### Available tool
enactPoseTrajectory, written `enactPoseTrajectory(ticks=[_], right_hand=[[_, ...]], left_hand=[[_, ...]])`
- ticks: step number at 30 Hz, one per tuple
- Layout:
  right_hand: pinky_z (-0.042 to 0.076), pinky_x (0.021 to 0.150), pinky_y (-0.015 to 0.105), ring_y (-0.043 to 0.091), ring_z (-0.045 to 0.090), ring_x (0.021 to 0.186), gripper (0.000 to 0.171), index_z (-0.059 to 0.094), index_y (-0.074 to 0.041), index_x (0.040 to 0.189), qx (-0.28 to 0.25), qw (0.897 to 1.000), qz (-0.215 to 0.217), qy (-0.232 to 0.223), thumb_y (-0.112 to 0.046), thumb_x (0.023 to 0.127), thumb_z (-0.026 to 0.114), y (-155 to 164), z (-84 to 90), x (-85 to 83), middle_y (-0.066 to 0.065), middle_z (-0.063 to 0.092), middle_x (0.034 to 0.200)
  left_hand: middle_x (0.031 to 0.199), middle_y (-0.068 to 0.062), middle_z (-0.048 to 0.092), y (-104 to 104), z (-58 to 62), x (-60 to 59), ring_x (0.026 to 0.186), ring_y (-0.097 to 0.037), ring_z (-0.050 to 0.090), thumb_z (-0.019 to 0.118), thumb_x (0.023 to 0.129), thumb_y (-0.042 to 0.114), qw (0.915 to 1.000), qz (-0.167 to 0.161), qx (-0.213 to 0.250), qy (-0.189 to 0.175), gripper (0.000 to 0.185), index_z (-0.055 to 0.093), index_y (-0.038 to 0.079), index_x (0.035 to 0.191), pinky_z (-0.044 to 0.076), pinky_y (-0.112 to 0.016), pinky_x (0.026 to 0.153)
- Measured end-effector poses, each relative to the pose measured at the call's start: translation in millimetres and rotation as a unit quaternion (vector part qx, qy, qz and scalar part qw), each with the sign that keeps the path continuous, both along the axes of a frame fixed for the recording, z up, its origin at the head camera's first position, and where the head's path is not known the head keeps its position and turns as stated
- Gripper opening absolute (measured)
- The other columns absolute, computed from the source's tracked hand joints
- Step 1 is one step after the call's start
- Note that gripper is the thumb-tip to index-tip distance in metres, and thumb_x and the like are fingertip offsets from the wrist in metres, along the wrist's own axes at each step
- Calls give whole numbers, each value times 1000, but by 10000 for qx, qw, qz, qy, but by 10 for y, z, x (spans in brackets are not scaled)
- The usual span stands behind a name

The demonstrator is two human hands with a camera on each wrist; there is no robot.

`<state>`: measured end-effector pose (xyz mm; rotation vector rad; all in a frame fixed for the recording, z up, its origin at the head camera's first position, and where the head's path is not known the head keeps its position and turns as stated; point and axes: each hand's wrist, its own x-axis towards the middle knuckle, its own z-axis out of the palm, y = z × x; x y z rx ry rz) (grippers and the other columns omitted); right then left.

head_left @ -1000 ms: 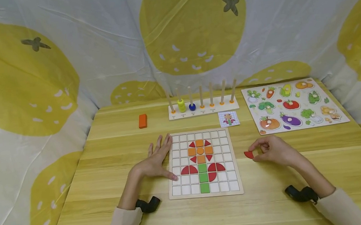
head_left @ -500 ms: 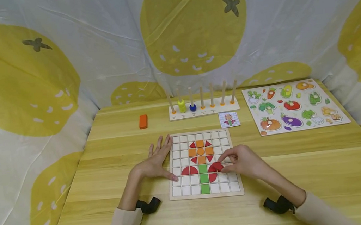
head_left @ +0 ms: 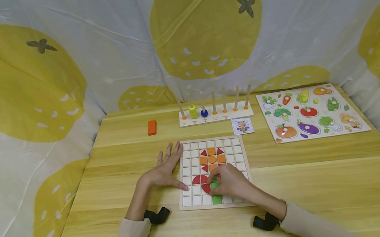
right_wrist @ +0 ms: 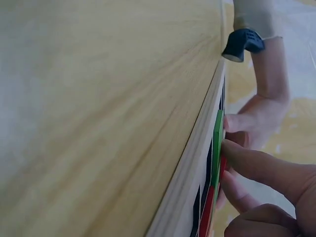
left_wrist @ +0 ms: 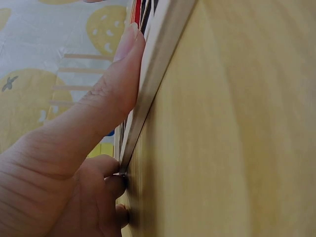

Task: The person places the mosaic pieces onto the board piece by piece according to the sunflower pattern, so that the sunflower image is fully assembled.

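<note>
A wooden grid board (head_left: 217, 206) lies on the table with a flower pattern of coloured tiles. My right hand (head_left: 230, 182) reaches over its middle and pinches a red quarter-circle tile (head_left: 206, 188) at the cell left of the green stem tiles (head_left: 217, 199), below another red quarter circle. In the right wrist view, the thumb and fingers meet beside a green tile (right_wrist: 217, 148). My left hand (head_left: 162, 174) is spread at the board's left side, its thumb on the frame and its fingertips against the edge. The right hand covers the red tiles right of the stem.
Behind the board stand a peg rack (head_left: 217, 118) with yellow and blue beads and a small pattern card (head_left: 243, 126). An orange block (head_left: 152, 127) lies at the back left. A vegetable puzzle board (head_left: 313, 112) occupies the back right.
My right hand has carried the red quarter-circle tile leftward from the table beside the board, across it, to the left of the green stem. My left hand has stayed in place.
</note>
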<state>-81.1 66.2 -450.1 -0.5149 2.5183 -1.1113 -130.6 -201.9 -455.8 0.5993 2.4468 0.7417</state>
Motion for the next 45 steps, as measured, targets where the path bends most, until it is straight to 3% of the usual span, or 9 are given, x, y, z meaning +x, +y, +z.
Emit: enactPoseTrajectory(ticks=[7,14,24,38,45], right_hand=[[25,49,21,9,39,52,20,82,-14,86,-59,10000,37,41,-14,71,95,-14,-9,2,-7,40,52],[28,52,21,11,46,64,17,84,-16,85,-39,10000,-19,72,-15,72,94,-34,-25,3,-7,47,54],[26,50,20,9,44,57,17,84,-14,85,-43,9998,-167,-62,-14,72,95,-42,-29,21,-7,49,55],[26,49,19,8,44,54,18,85,-18,89,-113,9999,49,66,-14,74,93,-4,-20,-11,-9,46,52],[28,50,20,9,45,55,17,85,-19,86,-159,9998,-33,-104,-13,73,93,2,-14,-12,-8,47,51]], left_hand=[[174,-9,-19,4,9,2,158,-38,-28,93,73,45,10000,-7,0,-24,143,-10,7,166,-19,-66,123],[174,-8,-20,-1,-4,0,158,-37,-28,93,73,46,10000,2,-28,-33,144,-11,8,166,-19,-65,124],[174,-9,-20,-6,-25,-2,157,-38,-29,92,73,46,10000,-45,-15,-2,144,-11,8,166,-19,-66,123],[174,-8,-20,4,-8,-7,157,-36,-29,92,73,47,10000,-3,-36,-9,143,-11,9,166,-19,-65,124],[174,-8,-21,9,5,-12,157,-37,-30,92,74,47,10000,-21,-71,-29,143,-11,8,166,-19,-65,124]])
